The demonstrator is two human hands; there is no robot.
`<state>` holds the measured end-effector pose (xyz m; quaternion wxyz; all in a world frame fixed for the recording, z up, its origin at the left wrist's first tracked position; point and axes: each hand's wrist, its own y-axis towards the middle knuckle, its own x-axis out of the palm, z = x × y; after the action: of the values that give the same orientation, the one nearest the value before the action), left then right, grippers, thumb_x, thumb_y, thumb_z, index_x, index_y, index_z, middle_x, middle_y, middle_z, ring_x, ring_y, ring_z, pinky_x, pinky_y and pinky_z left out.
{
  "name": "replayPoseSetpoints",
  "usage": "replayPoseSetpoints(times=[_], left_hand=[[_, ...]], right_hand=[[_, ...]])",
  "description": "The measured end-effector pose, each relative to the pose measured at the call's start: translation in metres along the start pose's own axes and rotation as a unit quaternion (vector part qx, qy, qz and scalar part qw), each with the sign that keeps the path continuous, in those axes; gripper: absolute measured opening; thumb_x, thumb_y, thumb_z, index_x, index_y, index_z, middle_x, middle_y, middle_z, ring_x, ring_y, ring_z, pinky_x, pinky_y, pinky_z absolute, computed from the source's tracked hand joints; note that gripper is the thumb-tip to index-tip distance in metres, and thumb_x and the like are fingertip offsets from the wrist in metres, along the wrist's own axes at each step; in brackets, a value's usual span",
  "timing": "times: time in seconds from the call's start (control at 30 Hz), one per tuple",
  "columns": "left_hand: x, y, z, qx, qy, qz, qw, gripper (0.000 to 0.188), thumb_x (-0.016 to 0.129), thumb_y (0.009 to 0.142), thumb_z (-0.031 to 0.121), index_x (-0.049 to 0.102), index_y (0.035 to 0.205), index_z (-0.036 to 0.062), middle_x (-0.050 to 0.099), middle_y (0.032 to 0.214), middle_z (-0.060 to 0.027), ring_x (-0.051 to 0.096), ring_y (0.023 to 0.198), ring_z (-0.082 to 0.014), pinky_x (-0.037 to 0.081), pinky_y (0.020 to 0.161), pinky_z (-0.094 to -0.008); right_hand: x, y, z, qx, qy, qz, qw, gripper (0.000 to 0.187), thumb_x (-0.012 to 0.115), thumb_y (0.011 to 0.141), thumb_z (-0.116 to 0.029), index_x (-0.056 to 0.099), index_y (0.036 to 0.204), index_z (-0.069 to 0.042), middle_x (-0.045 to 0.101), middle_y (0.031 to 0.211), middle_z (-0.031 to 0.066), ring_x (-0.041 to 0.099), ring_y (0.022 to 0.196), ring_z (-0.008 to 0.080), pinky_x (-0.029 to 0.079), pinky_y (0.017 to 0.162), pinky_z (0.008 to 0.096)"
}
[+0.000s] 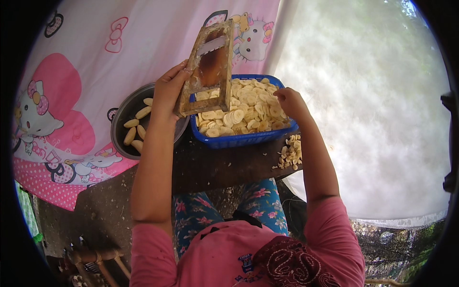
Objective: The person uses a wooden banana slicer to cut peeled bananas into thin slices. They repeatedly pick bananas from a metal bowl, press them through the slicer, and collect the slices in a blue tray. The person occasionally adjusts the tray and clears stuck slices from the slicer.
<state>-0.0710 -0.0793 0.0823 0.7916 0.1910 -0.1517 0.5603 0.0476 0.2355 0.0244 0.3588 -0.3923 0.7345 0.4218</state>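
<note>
slicer (213, 67) partly hides blue basket (244, 141); pot (125, 111) left, banana bits (290, 153) right.

Outdr food-prep spot, pink curtain (110, 71), white sheet (363, 119), grnd (389, 248), basket (244, 141) w/ banana slices (248, 103)

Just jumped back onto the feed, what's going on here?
A person's left hand holds a wooden-framed slicer tilted up, its lower end over the left part of a blue basket heaped with pale round slices. The right hand is at the basket's right side, fingers curled; whether it holds anything can't be told. Left of the basket, several peeled bananas lie in a round pot. Small pale scraps are piled on the dark table.
</note>
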Motion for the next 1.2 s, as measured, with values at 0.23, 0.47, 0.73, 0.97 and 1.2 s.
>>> replayPoseSetpoints(times=[0.23, 0.47, 0.73, 0.97, 1.2], left_hand=[[0.001, -0.003, -0.006, -0.008, 0.025, -0.026, 0.999, 0.036, 0.065, 0.091, 0.008, 0.062, 0.125, -0.0052, 0.07, 0.106, -0.0119, 0.069, 0.087, -0.0145, 0.057, 0.075, -0.0265], [0.0, 0.0, -0.013, -0.01, 0.019, -0.038, 0.999, 0.036, 0.065, 0.091, 0.007, 0.062, 0.125, -0.0057, 0.07, 0.106, -0.013, 0.069, 0.088, -0.0149, 0.057, 0.075, -0.0267], [0.002, 0.002, -0.014, -0.012, 0.023, -0.028, 0.999, 0.036, 0.065, 0.091, 0.008, 0.063, 0.125, -0.0037, 0.07, 0.106, -0.0113, 0.069, 0.087, -0.0144, 0.057, 0.075, -0.0264], [0.001, 0.0, -0.007, -0.008, 0.032, -0.028, 0.999, 0.038, 0.067, 0.089, 0.009, 0.064, 0.125, -0.0017, 0.07, 0.107, -0.0096, 0.068, 0.089, -0.0136, 0.056, 0.078, -0.026], [0.012, 0.001, -0.012, -0.026, 0.016, -0.013, 0.999, 0.036, 0.066, 0.091, 0.007, 0.062, 0.124, -0.0054, 0.07, 0.103, -0.0121, 0.069, 0.084, -0.0155, 0.058, 0.07, -0.0273]], right_hand=[[0.009, -0.02, -0.017, 0.043, -0.064, -0.057, 0.995, 0.031, 0.055, 0.087, -0.008, 0.069, 0.114, -0.011, 0.06, 0.125, 0.0132, 0.057, 0.115, 0.0362, 0.046, 0.097, 0.042], [0.0, -0.046, -0.029, -0.04, 0.091, -0.052, 0.994, 0.031, 0.053, 0.087, -0.005, 0.071, 0.111, -0.007, 0.063, 0.112, 0.0197, 0.061, 0.105, 0.0383, 0.049, 0.091, 0.0409], [0.008, -0.028, -0.062, -0.069, 0.098, -0.015, 0.993, 0.035, 0.051, 0.085, 0.001, 0.069, 0.114, -0.002, 0.065, 0.109, 0.0208, 0.062, 0.102, 0.039, 0.049, 0.089, 0.0426], [0.042, -0.042, -0.096, -0.087, 0.088, -0.064, 0.99, 0.032, 0.052, 0.087, -0.002, 0.07, 0.113, -0.004, 0.064, 0.111, 0.0175, 0.062, 0.102, 0.0373, 0.049, 0.089, 0.0427], [0.014, -0.053, -0.101, -0.055, 0.035, -0.035, 0.997, 0.024, 0.056, 0.086, -0.006, 0.074, 0.102, -0.006, 0.066, 0.103, 0.0134, 0.064, 0.097, 0.0333, 0.051, 0.085, 0.0422]])
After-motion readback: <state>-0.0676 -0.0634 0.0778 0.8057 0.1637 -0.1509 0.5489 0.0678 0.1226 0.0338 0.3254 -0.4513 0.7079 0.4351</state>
